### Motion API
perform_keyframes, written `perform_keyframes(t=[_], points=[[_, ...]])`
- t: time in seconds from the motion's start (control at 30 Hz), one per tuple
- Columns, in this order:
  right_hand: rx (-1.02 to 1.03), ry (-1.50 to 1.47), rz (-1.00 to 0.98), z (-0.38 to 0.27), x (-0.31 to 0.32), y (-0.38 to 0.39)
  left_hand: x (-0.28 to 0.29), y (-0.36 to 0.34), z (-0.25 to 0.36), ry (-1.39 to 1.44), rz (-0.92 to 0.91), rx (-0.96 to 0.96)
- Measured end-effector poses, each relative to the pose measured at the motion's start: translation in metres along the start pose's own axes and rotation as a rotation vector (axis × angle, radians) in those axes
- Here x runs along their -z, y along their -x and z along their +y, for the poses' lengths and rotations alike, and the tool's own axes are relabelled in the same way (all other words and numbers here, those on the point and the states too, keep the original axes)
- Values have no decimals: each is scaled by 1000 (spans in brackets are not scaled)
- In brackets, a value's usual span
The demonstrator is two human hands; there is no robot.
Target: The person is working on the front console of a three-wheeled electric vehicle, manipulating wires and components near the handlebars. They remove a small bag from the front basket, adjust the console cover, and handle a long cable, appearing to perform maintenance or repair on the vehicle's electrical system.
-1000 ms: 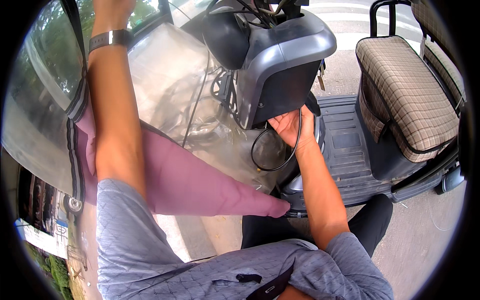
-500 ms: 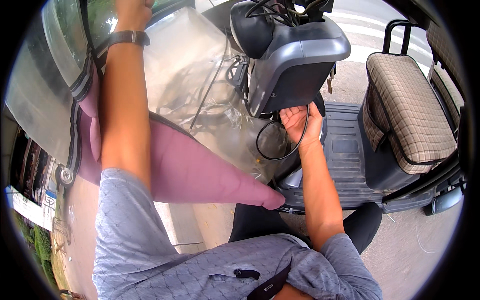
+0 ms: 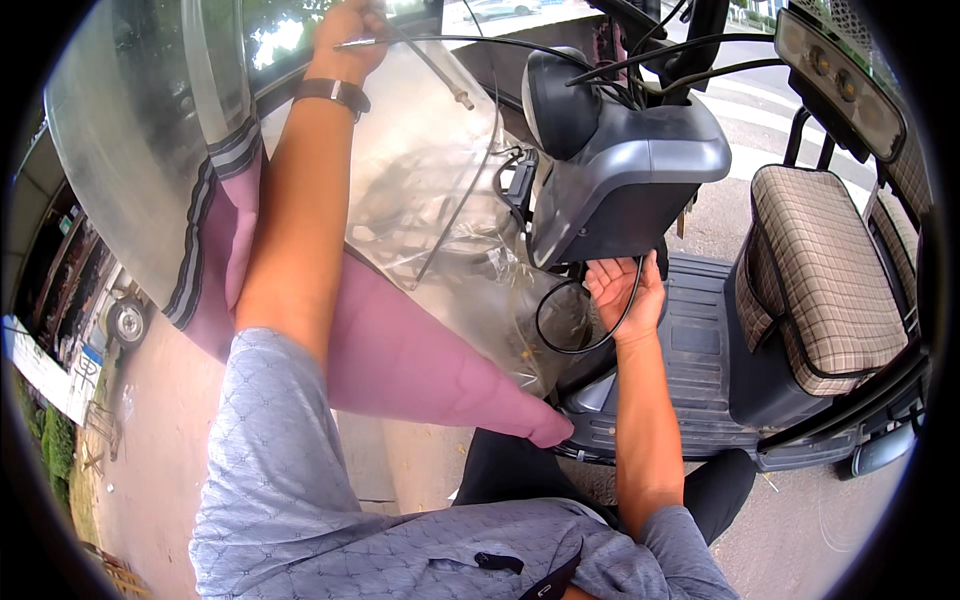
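At the upper left, my left hand (image 3: 348, 42) is raised with its fingers closed on a black cable (image 3: 480, 40). A short metal-looking tip of this cable pokes out beside the fingers. Under the dark grey steering console (image 3: 625, 195) of a small vehicle, my right hand (image 3: 625, 295) is turned palm up with its fingers curled. A looped black cable (image 3: 548, 335) runs up between its thumb and fingers to the console's underside, where the fingertips are partly hidden. Whether the two cables are one, I cannot tell.
Pink fabric (image 3: 430, 370) edges a clear plastic sheet (image 3: 400, 170) beneath my left arm. A checked seat (image 3: 825, 270) stands right, beyond a ribbed floor (image 3: 690, 330). A lamp unit (image 3: 840, 80) hangs at upper right. A slim grey rod (image 3: 435, 70) slants beside my left hand.
The view has shifted, so the console and seat sit lower. The cable at my left hand and the lamp unit now show. My right hand stays under the console with the loop.
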State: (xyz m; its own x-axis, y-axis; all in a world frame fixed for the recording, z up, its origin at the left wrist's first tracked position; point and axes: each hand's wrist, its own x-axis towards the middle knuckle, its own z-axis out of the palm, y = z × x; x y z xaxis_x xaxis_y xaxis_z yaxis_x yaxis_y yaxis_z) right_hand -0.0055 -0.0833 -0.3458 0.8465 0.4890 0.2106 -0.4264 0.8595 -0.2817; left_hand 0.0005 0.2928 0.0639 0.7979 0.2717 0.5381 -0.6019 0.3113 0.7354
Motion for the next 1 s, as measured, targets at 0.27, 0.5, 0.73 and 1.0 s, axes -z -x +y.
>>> perform_keyframes(t=[0.27, 0.5, 0.73, 1.0], points=[[370, 849, 502, 11, -54, 51, 23, -2, 55, 305, -399, 237], [897, 1578, 54, 25, -155, 75, -40, 76, 0, -645, -47, 129], [486, 1393, -85, 57, -153, 58, 8, 113, -96, -1354, -117, 687], [160, 1193, -104, 86, -140, 47, -2, 134, -129, -1911, -538, 493]])
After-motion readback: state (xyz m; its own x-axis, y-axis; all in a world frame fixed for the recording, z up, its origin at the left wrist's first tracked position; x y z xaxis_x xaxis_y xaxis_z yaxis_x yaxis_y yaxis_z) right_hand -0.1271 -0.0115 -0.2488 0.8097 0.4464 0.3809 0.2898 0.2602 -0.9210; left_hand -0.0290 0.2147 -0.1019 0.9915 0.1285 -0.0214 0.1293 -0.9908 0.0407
